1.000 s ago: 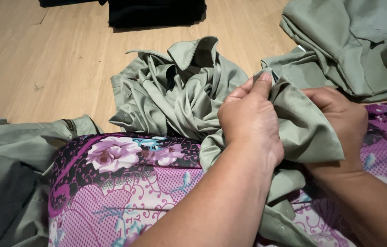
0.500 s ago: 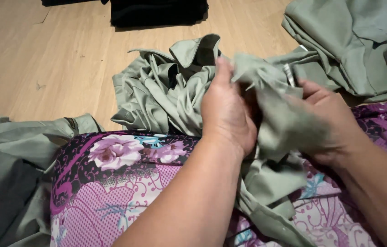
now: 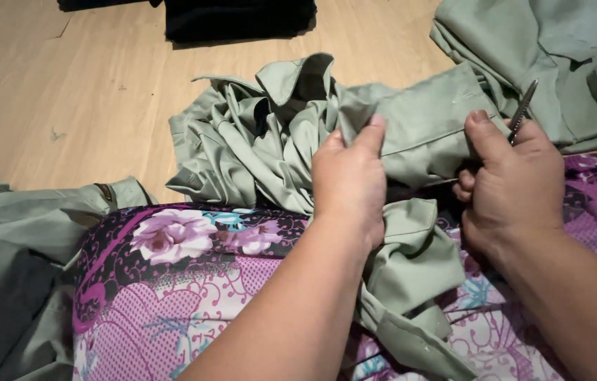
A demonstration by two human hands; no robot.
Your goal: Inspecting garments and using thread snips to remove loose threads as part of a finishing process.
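Observation:
A crumpled sage-green garment (image 3: 256,141) lies over my lap and the wooden floor. My left hand (image 3: 349,183) pinches one end of its flat cuff-like band (image 3: 425,127). At the band's other end my right hand (image 3: 510,183) grips the cloth, and a thin metal tool (image 3: 524,106) sticks up from between that hand's fingers. The band is stretched flat between both hands. A looser green strip (image 3: 411,261) hangs below my left wrist.
Purple floral cloth (image 3: 171,282) covers my lap. More green garments lie piled at the top right (image 3: 559,63) and at the left (image 3: 23,240). A dark folded cloth (image 3: 242,17) sits at the top on the pale wooden floor (image 3: 65,92).
My hands were bunched together on the cloth. They have moved apart and spread the band flat between them; the metal tool now shows in my right hand.

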